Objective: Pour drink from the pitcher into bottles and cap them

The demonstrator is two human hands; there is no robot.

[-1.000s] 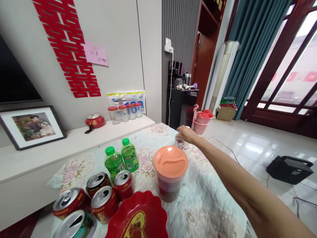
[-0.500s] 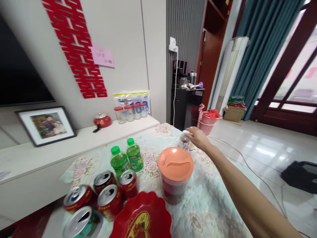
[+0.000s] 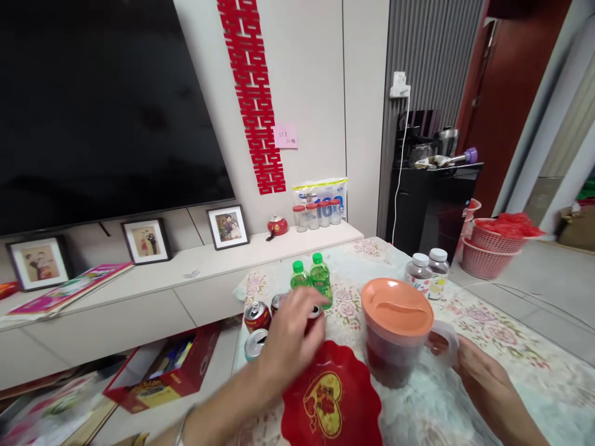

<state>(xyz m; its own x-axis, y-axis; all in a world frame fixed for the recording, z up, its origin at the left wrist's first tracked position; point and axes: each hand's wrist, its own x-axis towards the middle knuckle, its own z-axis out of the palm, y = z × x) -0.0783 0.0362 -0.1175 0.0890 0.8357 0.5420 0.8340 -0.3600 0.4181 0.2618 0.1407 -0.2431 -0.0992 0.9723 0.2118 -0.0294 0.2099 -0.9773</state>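
Observation:
My left hand [image 3: 295, 328], a little blurred, reaches over the drink cans with its thumb apart from its curved fingers. A red can [image 3: 316, 311] shows partly behind it; another red can [image 3: 257, 316] and a green-and-silver can [image 3: 256, 344] stand to its left. My right hand [image 3: 483, 375] is closed on the clear handle [image 3: 447, 342] of a lidded pitcher [image 3: 395, 356] with an orange lid [image 3: 396, 303] and dark contents. Between my hands lies a red scalloped tray [image 3: 353, 396]. Two green-capped bottles [image 3: 320, 279] stand behind the cans.
Two white-capped jars [image 3: 419, 271] stand behind the pitcher on the flowered tablecloth [image 3: 488, 322]. Red-lidded glass jars [image 3: 312, 217] and framed photos [image 3: 227, 228] line the white cabinet [image 3: 195, 272]. A red box [image 3: 171, 371] sits on the floor at left.
The view has swung left. My right hand has left the white-capped jar and come back to the pitcher's handle. My left hand has come into view over the cans.

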